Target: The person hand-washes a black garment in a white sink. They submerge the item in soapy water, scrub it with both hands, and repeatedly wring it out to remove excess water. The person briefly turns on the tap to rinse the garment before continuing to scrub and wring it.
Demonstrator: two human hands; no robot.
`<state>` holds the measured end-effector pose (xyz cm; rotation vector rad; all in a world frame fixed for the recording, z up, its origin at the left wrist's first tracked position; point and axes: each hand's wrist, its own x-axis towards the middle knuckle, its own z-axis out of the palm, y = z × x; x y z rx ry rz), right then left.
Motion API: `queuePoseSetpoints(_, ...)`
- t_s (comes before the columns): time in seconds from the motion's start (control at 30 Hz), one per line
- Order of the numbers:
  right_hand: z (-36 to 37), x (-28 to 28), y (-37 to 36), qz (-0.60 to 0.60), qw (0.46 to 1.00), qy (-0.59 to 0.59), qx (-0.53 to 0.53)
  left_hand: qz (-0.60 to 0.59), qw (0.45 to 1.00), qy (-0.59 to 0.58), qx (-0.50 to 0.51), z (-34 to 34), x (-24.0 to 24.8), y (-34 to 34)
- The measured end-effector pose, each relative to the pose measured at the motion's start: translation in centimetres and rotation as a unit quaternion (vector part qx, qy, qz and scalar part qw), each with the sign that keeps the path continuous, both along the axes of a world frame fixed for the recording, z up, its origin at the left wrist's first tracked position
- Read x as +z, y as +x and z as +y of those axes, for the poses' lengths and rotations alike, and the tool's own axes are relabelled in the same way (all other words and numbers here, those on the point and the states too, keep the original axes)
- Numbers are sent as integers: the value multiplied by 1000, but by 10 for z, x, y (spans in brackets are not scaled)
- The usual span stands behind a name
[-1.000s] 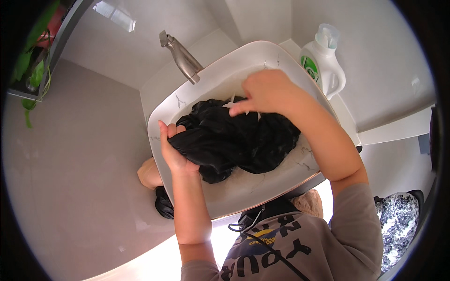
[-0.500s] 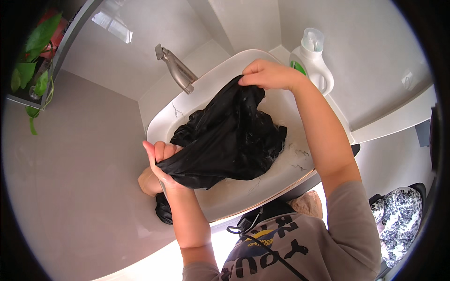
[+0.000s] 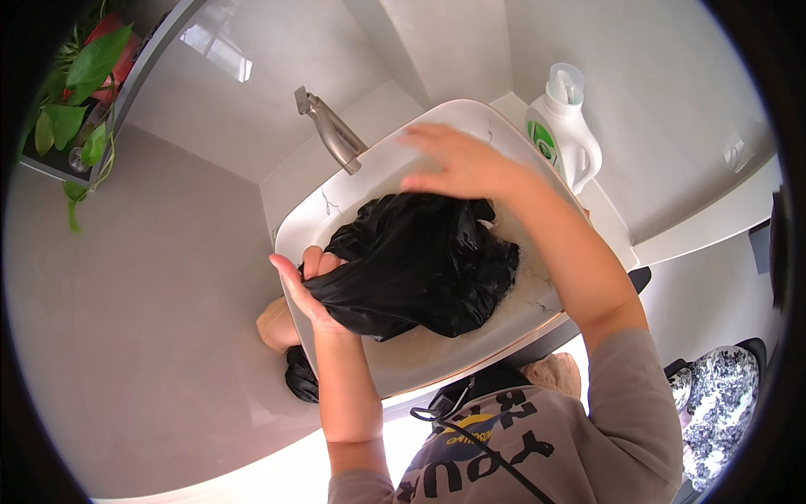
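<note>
A wet black cloth garment [image 3: 420, 269], bunched and creased, lies in the white oval sink [image 3: 395, 370], partly in cloudy water. At its left end, my left hand [image 3: 317, 290] is closed on an edge of the fabric and holds it raised near the sink's left rim. My right hand [image 3: 466, 164] hovers over the far side of the garment with fingers stretched apart and nothing in them. Its fingertips are slightly smeared by motion. The garment's folds hide much of the basin floor.
A metal faucet [image 3: 332, 134] stands at the back left of the sink. Behind the right rim is a white detergent bottle [image 3: 562, 126] with a clear cap. Green leaves [image 3: 99, 67] hang over a shelf at upper left. A black-and-white patterned item [image 3: 724, 399] sits at lower right.
My right hand has let go of the garment's far edge and opened. That edge has dropped toward the sink, while my left hand keeps its hold. The view has shifted slightly.
</note>
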<state>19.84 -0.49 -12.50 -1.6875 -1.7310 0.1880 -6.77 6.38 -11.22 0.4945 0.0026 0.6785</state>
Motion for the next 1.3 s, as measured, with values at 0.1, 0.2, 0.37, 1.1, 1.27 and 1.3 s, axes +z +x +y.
queuePoseSetpoints(0.1,4,-5,-46,80,978,4,192,-31,999,28,-11,-3,-8,5)
queuePoseSetpoints(0.2,9,-10,-56,70,960,-56,266,46,988,114,92,-6,-15,6)
queuePoseSetpoints(0.37,13,2,-30,369,905,3,213,432,827,252,255,-9,-7,17)
queuePoseSetpoints(1.1,15,-13,-100,-59,986,154,-36,450,877,-18,169,-31,-8,43)
queuePoseSetpoints(1.27,2,-21,-125,-86,978,183,50,477,857,43,191,-23,-23,37)
queuePoseSetpoints(1.3,7,-19,-119,-69,974,209,53,476,855,51,198,-21,-26,35)
